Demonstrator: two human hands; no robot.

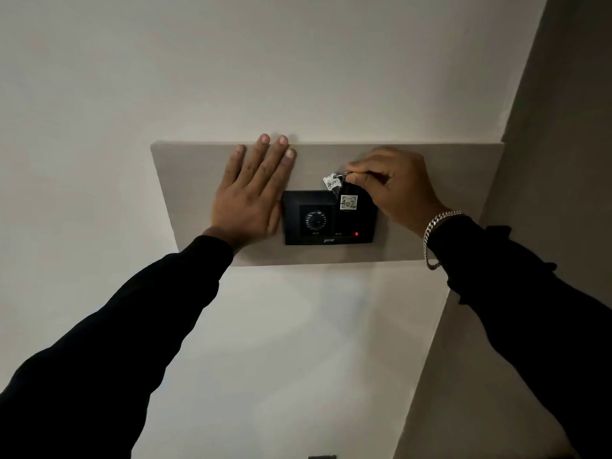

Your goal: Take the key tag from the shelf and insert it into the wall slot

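Observation:
A black key tag with a white label reading 402 (349,203) stands upright against the right half of a black wall unit (298,200), where the slot is; its lower part merges with the dark unit. A silver key (332,182) hangs beside the tag on a ring. My right hand (394,187) pinches the ring end just above the tag. My left hand (255,190) lies flat and open on the grey panel (185,180), touching the unit's left edge.
The unit carries a round dial (314,220) on its left half and a lit red dot (356,233) at the lower right. White wall surrounds the grey panel. A darker wall meets it on the right (546,160). A silver bracelet (433,236) sits on my right wrist.

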